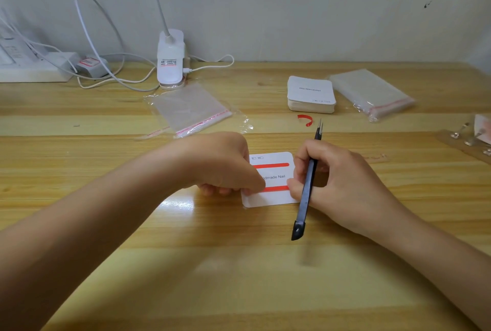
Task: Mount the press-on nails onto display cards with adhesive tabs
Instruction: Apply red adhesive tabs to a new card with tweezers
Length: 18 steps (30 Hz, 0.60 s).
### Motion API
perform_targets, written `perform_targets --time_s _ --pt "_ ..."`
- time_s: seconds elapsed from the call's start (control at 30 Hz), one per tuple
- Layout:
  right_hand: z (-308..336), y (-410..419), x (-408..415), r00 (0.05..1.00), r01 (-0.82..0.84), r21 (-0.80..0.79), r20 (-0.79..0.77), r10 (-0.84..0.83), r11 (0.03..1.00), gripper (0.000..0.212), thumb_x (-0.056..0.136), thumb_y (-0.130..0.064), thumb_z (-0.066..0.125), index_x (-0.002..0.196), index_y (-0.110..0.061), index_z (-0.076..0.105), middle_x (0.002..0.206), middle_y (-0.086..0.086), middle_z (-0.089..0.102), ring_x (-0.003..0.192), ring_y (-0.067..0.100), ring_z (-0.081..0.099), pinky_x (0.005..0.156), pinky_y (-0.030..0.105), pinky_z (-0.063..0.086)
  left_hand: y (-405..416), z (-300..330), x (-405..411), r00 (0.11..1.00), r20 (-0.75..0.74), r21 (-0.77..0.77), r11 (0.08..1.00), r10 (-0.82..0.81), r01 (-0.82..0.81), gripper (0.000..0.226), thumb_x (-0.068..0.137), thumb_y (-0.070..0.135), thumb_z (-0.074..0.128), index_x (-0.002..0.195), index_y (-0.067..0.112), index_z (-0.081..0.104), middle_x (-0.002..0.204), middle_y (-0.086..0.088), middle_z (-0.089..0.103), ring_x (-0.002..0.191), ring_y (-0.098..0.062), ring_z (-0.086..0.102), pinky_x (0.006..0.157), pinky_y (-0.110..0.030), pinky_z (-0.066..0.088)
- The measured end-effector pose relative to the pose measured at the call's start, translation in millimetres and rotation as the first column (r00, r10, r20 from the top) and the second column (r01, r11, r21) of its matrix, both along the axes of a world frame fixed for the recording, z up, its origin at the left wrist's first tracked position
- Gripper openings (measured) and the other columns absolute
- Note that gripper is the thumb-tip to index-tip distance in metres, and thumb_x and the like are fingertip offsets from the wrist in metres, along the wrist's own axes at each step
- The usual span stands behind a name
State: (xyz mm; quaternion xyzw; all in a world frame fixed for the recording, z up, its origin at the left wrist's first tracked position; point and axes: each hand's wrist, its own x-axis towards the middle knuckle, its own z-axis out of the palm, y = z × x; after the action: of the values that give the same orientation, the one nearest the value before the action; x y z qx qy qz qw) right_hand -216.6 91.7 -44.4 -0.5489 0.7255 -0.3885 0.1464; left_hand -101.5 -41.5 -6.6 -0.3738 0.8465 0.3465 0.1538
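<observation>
A white display card [273, 199] printed "Handmade Nail" lies on the wooden table [239, 264] between my hands. Two red tape strips run across it, an upper strip [273, 165] and a lower strip [275, 188]. My left hand [225, 163] has its fingers curled and pinches the left end of the lower strip. My right hand [337, 184] holds black tweezers [308, 184], tip pointing away from me, and its fingertips press the card's right edge. A stack of blank cards [310, 94] sits behind.
A curled red liner scrap [305, 119] lies beyond the tweezers' tip. Clear bags lie at back centre [191, 110] and back right [372, 94]. A clear strip with silvery pieces [467, 139] is at the right edge. A lamp base [170, 59], cables and a power strip [32, 65] line the wall.
</observation>
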Motion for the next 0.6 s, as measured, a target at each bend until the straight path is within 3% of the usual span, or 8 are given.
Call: perform_targets --time_s 0.23,0.47,0.6 --pt "-0.3 0.4 0.4 1.0 -0.003 0.011 -0.015 0.003 1.0 0.025 0.07 -0.011 0.071 0.066 -0.021 0.049 0.064 0.0 0.057 0.068 0.008 0.049 0.064 0.013 0.039 0.9 -0.9 0.5 1.0 0.001 -0.041 0.999 -0.009 0.009 0.015 0.07 0.023 0.064 0.062 0.011 0.067 0.042 0.004 0.049 0.047 -0.017 0.047 0.043 -0.016 0.04" --pt "-1.4 0.4 -0.1 0.998 -0.002 0.023 -0.057 0.004 1.0 0.025 0.071 -0.013 0.07 0.066 -0.023 0.047 0.063 0.0 0.057 0.069 0.008 0.05 0.066 0.002 0.032 2.4 0.4 0.4 1.0 -0.002 -0.054 0.998 -0.009 0.008 0.014 0.071 0.023 0.064 0.063 0.012 0.067 0.044 0.003 0.049 0.047 -0.016 0.047 0.043 -0.016 0.039" --pt "-0.7 1.1 0.9 0.998 -0.011 0.02 -0.061 0.012 1.0 0.026 0.072 -0.012 0.07 0.065 -0.024 0.047 0.063 -0.001 0.057 0.069 0.006 0.049 0.062 0.007 0.037 2.4 0.9 0.5 1.0 -0.005 -0.056 0.998 -0.012 0.012 0.014 0.071 0.023 0.065 0.063 0.012 0.067 0.046 0.003 0.05 0.047 -0.016 0.048 0.043 -0.017 0.04"
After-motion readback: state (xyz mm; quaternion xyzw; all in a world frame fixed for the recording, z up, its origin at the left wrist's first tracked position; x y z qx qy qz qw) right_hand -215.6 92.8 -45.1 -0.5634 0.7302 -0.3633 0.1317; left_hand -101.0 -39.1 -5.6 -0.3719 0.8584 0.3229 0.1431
